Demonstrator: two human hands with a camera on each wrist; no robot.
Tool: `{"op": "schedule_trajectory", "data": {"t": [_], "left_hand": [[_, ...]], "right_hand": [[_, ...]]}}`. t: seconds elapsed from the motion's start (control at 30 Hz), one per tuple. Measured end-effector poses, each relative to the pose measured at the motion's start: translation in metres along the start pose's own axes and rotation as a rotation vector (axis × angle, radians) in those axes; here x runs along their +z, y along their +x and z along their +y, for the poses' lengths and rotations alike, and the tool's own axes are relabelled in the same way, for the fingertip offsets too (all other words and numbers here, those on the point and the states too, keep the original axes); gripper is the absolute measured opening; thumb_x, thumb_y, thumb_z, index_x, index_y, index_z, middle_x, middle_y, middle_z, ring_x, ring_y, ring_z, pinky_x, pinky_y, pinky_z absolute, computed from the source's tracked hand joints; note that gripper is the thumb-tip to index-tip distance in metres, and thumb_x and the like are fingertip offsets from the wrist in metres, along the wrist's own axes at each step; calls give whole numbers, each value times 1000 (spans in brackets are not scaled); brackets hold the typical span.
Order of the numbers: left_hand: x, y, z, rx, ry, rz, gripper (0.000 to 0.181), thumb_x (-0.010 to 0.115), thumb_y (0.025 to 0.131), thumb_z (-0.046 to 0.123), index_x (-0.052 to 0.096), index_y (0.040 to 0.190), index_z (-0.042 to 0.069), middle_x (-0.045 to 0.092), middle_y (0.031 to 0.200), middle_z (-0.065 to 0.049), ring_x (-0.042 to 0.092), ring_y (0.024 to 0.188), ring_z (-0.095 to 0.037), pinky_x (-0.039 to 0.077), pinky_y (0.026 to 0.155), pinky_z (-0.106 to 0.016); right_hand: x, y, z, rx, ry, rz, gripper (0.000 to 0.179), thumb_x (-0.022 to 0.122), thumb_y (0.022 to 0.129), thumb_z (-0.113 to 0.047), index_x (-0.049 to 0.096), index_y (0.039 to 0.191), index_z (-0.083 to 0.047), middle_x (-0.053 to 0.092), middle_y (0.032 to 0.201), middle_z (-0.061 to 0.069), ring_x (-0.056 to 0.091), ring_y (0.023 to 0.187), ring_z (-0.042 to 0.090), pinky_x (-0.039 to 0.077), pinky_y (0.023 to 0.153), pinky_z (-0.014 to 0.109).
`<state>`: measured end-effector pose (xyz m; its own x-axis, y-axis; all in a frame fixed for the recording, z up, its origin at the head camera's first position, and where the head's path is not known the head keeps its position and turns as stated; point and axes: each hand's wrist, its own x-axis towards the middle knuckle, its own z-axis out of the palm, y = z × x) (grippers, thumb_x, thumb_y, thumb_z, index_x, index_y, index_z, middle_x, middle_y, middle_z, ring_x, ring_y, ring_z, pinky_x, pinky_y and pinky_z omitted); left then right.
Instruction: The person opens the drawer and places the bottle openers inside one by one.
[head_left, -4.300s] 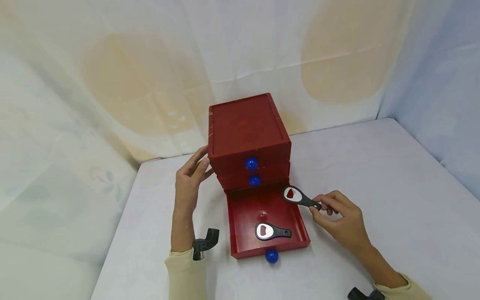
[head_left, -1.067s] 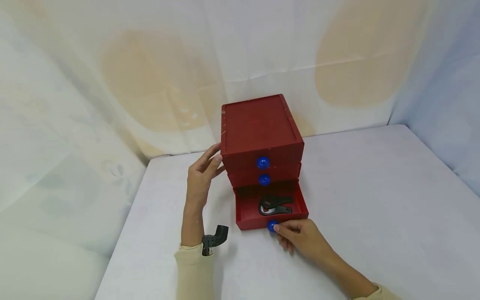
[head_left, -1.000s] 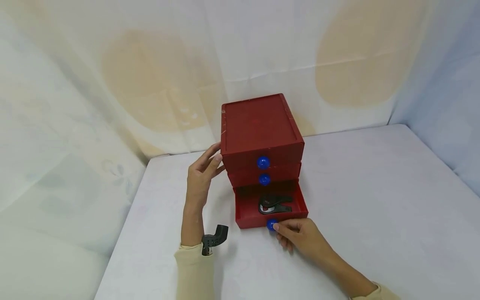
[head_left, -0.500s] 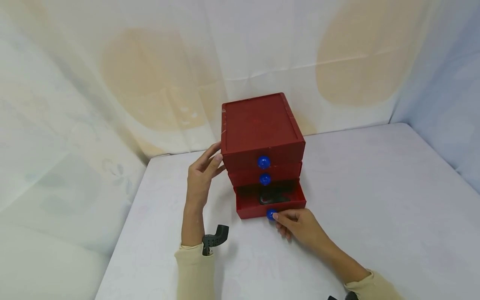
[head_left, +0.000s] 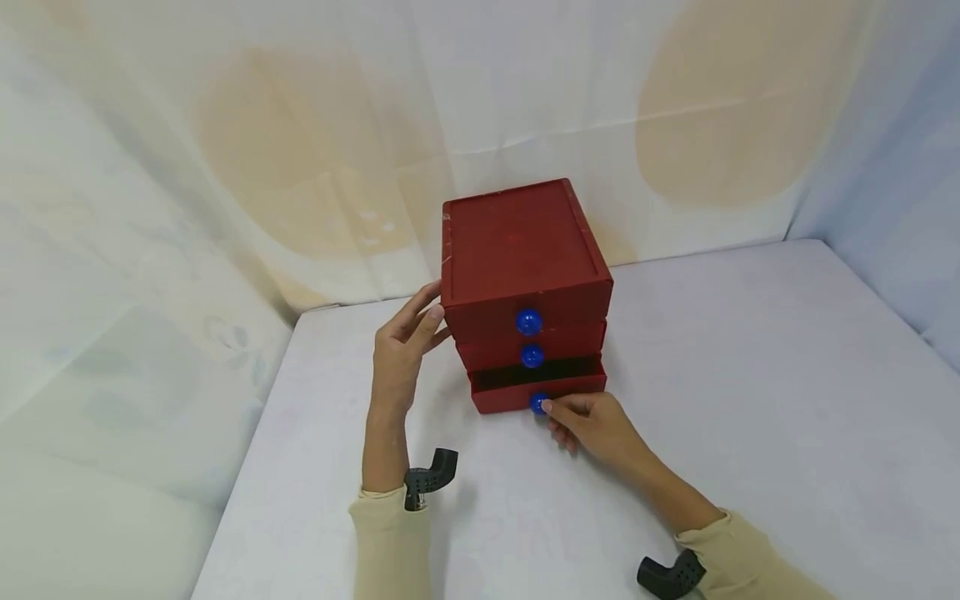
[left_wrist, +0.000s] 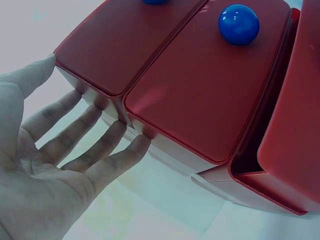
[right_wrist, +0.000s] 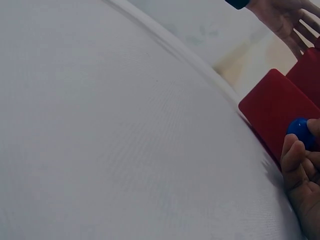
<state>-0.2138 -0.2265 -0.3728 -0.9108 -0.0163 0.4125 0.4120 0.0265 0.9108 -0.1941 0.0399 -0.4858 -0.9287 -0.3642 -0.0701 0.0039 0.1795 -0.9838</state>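
Note:
A red drawer unit (head_left: 522,242) with blue ball knobs stands on the table. Its bottom drawer (head_left: 506,399) juts out a little, leaving a dark gap above its front. My right hand (head_left: 600,429) pinches the bottom drawer's blue knob (head_left: 537,404) between thumb and fingers; the right wrist view also shows this knob (right_wrist: 300,131) in the grip. At the unit's left side, my left hand (head_left: 396,354) has its fingers spread. In the left wrist view, the fingertips (left_wrist: 139,144) touch the side wall, with the thumb at the front corner. The drawer's contents are hidden.
The two upper drawers, with their blue knobs (head_left: 528,322), stand closed. White cloth covers the table (head_left: 750,375). A patterned curtain (head_left: 525,92) hangs behind the unit. Black camera mounts (head_left: 431,473) sit on both wrists.
My right hand laid a second black paddle-shaped thing in the bottom drawer, then took the knob and pushed the drawer most of the way in. My left hand stays at the unit's side.

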Motion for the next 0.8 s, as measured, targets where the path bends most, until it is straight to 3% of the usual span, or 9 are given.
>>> {"op": "schedule_trajectory", "data": {"t": [0.8], "left_hand": [[1, -4, 5, -10, -24, 2, 41, 64, 100, 23, 60, 140, 12, 58, 140, -8, 61, 121, -30, 55, 95, -45]], "right_hand": [[0, 13, -7, -8, 21, 17, 38, 66, 99, -31, 72, 85, 4, 66, 71, 10, 60, 60, 18, 55, 52, 28]]}}
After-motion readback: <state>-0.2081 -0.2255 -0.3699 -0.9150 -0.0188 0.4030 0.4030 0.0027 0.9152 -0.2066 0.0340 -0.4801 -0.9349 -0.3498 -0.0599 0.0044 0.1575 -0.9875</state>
